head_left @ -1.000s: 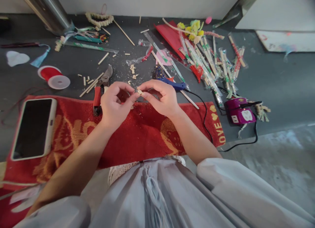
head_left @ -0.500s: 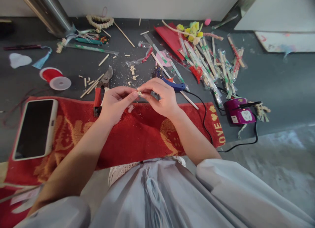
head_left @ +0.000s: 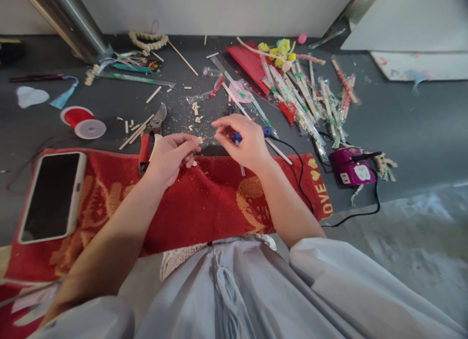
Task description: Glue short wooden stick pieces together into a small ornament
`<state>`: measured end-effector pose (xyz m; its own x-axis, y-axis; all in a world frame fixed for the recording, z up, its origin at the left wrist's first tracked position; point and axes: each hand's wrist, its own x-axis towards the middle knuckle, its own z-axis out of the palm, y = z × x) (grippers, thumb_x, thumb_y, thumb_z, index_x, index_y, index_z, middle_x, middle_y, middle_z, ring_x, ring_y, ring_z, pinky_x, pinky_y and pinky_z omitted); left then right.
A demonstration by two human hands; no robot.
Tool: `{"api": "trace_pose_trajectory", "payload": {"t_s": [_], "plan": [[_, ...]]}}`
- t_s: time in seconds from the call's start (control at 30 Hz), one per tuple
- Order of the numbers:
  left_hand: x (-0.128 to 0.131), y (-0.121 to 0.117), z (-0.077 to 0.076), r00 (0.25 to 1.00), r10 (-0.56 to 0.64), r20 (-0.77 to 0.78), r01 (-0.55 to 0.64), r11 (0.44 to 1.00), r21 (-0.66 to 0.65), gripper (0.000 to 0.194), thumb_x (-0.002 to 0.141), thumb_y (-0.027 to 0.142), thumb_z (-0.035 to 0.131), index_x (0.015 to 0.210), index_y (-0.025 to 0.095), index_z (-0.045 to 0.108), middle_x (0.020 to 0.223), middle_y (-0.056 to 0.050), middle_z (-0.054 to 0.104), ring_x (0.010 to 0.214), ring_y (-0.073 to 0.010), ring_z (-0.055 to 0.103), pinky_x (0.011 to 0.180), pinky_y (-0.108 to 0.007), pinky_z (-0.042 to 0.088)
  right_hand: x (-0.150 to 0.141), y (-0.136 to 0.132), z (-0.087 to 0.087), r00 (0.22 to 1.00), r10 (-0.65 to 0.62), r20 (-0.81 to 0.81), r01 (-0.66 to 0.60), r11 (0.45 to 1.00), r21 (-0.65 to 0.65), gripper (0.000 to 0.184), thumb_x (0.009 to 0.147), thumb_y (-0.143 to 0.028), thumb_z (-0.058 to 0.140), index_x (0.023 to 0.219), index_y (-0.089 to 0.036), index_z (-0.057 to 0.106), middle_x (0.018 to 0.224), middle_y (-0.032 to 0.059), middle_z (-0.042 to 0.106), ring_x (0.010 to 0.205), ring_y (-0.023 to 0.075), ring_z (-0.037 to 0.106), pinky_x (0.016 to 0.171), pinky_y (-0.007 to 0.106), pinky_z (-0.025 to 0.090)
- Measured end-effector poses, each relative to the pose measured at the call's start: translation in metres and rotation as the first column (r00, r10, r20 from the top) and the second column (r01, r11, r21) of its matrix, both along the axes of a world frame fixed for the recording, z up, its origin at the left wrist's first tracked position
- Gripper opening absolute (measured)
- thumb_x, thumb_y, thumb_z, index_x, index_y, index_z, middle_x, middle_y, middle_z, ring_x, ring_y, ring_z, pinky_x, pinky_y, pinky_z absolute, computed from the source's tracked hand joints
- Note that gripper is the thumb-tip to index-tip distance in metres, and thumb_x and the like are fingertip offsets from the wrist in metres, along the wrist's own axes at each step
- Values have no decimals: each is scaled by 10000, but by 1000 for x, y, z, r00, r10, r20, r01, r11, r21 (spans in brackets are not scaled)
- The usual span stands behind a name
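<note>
My left hand [head_left: 168,158] pinches a small pale wooden piece [head_left: 200,140] between thumb and forefinger, above the back edge of the red towel [head_left: 204,207]. The piece's exact shape is too small to make out. To its right, my right hand [head_left: 246,141] is raised with thumb and forefinger apart and nothing visible between them. Partly hidden behind that hand lies a blue glue gun [head_left: 268,131] with a black cord. Beside my left wrist rest red-handled cutters [head_left: 158,120]. Short cut stick pieces [head_left: 195,108] and crumbs are scattered beyond my hands.
A phone [head_left: 53,195] lies on the towel's left end, with a red thread spool [head_left: 78,118] behind it. Wrapped chopsticks [head_left: 298,97] are heaped at the back right. A purple power socket [head_left: 353,167] stands near the table's right front edge. A metal post [head_left: 69,22] rises at back left.
My hands were together at the small wooden piece. The right hand has drawn away to the right and its fingers have parted, while the left keeps the piece.
</note>
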<state>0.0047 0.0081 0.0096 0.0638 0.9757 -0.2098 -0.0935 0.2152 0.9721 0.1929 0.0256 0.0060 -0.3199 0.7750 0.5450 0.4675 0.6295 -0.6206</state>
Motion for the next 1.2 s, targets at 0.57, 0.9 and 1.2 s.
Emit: {"api": "trace_pose_trajectory", "payload": {"t_s": [0.57, 0.9, 1.2], "plan": [[3, -1, 6, 995, 71, 71, -62, 991, -118, 70, 753, 148, 618, 688, 132, 600, 578, 10, 586, 379, -31, 389, 345, -162, 348, 40, 4, 12, 703, -322, 635, 478, 874, -86, 440, 752, -98, 553, 1181, -163, 624, 1127, 143, 583, 1118, 338, 525, 916, 483, 484], [3, -2, 5, 994, 62, 93, -51, 991, -120, 73, 774, 132, 604, 706, 140, 579, 570, 19, 578, 372, -35, 388, 337, -165, 350, 41, 7, 9, 635, -335, 696, 539, 837, -90, 464, 754, -157, 569, 1217, -146, 606, 1156, 167, 587, 1144, 377, 523, 932, 525, 465], [3, -1, 4, 996, 45, 78, -36, 993, -115, 79, 789, 133, 591, 712, 144, 577, 567, 25, 567, 370, -33, 387, 338, -162, 352, 41, 9, 4, 646, -302, 701, 536, 834, -135, 457, 776, -159, 555, 1231, -128, 587, 1155, 188, 606, 1149, 391, 529, 926, 533, 480]]}}
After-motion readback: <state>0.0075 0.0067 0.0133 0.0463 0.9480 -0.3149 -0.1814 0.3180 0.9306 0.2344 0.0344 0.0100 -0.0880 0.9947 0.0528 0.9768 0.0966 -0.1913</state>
